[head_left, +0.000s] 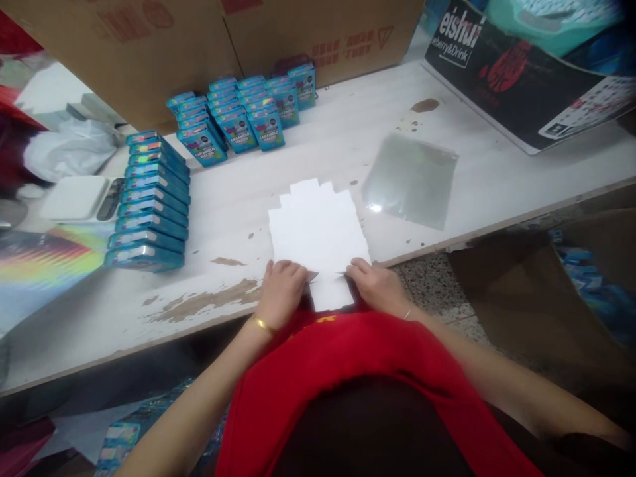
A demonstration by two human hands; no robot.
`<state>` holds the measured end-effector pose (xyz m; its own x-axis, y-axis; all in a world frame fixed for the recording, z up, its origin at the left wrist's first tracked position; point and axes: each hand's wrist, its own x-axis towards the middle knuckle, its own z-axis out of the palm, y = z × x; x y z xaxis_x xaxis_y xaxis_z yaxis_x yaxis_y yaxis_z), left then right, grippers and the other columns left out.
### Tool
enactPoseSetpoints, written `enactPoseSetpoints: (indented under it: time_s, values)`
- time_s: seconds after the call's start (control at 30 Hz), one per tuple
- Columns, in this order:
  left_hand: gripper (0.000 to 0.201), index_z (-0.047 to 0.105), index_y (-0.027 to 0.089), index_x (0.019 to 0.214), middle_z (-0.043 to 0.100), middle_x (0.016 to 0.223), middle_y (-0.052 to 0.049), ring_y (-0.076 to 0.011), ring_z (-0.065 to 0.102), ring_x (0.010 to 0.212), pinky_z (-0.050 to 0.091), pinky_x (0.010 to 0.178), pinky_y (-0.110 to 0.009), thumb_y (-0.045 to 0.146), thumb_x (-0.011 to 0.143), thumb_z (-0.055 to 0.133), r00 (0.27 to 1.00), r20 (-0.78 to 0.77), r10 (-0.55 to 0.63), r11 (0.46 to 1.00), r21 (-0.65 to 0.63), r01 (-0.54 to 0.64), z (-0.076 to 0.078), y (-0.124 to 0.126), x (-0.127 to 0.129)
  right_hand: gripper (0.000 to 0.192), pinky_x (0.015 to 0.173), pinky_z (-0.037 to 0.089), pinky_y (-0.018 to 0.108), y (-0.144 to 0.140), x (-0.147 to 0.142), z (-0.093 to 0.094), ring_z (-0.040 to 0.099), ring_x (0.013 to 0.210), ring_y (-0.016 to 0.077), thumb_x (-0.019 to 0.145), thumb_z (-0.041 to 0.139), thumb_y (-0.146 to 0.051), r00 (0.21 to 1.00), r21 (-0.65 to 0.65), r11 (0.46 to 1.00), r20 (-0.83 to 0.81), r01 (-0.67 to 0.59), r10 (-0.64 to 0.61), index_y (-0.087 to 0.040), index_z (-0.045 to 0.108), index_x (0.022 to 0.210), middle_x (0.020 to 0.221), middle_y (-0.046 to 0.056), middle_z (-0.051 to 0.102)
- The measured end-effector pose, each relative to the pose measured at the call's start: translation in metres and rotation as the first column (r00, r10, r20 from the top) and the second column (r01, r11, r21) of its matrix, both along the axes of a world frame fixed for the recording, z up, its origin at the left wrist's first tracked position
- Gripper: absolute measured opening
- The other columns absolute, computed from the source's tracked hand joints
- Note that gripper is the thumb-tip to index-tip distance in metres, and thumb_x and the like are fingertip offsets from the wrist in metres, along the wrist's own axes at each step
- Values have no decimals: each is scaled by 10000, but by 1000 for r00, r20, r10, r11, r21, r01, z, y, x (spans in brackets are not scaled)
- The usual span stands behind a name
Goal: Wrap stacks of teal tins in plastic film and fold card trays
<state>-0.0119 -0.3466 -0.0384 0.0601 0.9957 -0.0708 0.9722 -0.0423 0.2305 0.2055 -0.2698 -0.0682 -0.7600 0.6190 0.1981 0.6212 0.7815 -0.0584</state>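
A flat white die-cut card blank (318, 232) lies at the near edge of the worn white table (497, 179), its near tab overhanging. The left hand (281, 291) and right hand (376, 285) press fingers down on its near corners, not clamped. It looks light, thin, easily creased; best held by edges. The brown cardboard cartons (149, 53) at the far side hide their contents.
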Motion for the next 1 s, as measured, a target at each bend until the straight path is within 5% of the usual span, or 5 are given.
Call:
enactPoseSetpoints:
  time_s: [0.37,0.57,0.7,0.83,1.0]
  values:
    - [206,587,166,881,565,815,-69,-217,481,795,378,563,-299,220,938,396,965,-159,-209,977,-75,199,-5,21,9,211,561,371,266,25,-17,-33,461,639,155,928,396,-106,891,172,927,-265,-333,369,-133,603,965,750,53,563]
    - [150,578,179,945,566,886,-70,-207,508,809,394,564,-285,180,911,433,943,-180,-281,959,-85,270,-5,18,10,478,677,464,347,31,5,-27,511,845,216,816,452,-91,851,22,859,-130,-511,509,-107,460,1294,1219,141,563]
    - [208,589,174,959,546,1039,-90,-178,538,772,408,556,-275,187,921,385,963,-142,-230,970,-110,215,3,22,11,440,722,486,373,28,3,-36,524,890,222,834,421,-83,847,20,877,-251,-479,469,-133,498,1264,1216,134,578]
    - [368,496,171,1231,549,1026,-89,-157,571,756,471,649,-286,340,959,314,968,104,-229,970,-63,236,12,24,1,316,720,500,360,23,-10,-42,555,854,210,869,404,-80,823,9,920,-443,-391,354,-146,586,1118,1005,114,647]
    - [366,478,183,1254,622,996,-73,-166,615,833,491,757,-295,344,950,353,950,239,-202,978,-6,210,1,31,-1,366,778,518,376,18,-19,-40,594,904,202,924,404,-155,848,-94,949,-482,-300,221,-185,467,1283,1077,106,643]
